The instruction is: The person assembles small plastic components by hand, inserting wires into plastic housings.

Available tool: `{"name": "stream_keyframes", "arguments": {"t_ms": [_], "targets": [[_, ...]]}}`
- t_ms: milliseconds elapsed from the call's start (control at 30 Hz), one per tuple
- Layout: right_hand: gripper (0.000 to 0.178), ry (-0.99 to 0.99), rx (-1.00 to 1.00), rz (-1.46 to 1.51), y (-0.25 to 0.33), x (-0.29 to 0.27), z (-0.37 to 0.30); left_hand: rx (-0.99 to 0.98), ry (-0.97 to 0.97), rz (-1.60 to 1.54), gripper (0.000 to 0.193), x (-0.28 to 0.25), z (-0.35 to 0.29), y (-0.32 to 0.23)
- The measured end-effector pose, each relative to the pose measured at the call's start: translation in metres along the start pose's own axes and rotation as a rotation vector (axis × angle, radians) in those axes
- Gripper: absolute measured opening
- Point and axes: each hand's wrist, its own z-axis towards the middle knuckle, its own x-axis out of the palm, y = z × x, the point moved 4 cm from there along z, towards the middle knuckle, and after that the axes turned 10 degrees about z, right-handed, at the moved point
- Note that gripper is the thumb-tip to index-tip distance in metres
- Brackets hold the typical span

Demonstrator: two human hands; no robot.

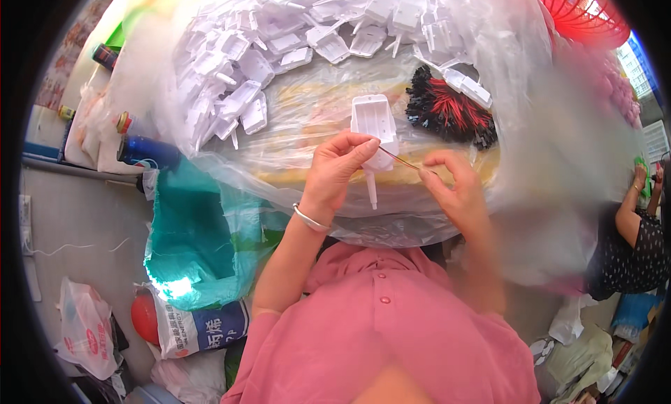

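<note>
Currently mid-assembly, by my read: left hand point(335, 168) is pinched shut on a white plastic housing point(374, 128), holding it upright above the near edge of the table point(314, 114), stem pointing down toward the person's lap. Right hand point(451, 184) is closed in a fingertip pinch on a thin red wire point(397, 159), whose free end runs up-left and meets the housing just beside the left thumb. Looks like the wire is being threaded into the lower body of the part; whether the tip is already seated I can't tell, as the fingers cover the entry point. Stock is close: a heap of identical white housings point(279, 47) fills the far side of the table on clear plastic sheeting point(510, 89), and a bundle of red and black wires point(447, 110) lies toward the far right, just beyond the right hand. Next move likely calls for fine alignment, keeping the housing steady while the wire goes straight in, since a wire that thin should buckle if pushed off-axis. Another person's arm point(629, 215) shows at the right edge, well apart.
</note>
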Motion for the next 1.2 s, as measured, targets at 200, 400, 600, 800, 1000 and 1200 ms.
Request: {"name": "stream_keyframes", "arguments": {"t_ms": [200,400,600,800,1000,1200], "targets": [[0.022,-0.078,-0.062,0.329,0.017,0.035,0.012,0.063,-0.031,0.072,0.011,0.017,-0.007,-0.003],[0.015,-0.061,0.126,0.460,0.001,0.041,0.010,0.018,-0.044,0.029,0.011,0.014,-0.010,0.004],[0.008,-0.133,0.084,0.436,0.001,0.037,0.009,0.031,-0.041,0.023,0.011,0.017,-0.012,0.004],[0.006,-0.221,-0.022,0.210,0.012,0.022,0.019,0.077,-0.069,0.008,0.048,0.016,-0.015,-0.009],[0.004,-0.253,-0.165,0.032,0.024,0.026,0.027,0.230,-0.145,0.066,0.074,0.019,-0.025,-0.023],[0.006,-0.280,-0.290,-0.114,0.031,0.033,0.033,0.312,-0.174,0.300,0.067,0.019,-0.027,-0.030]]}}
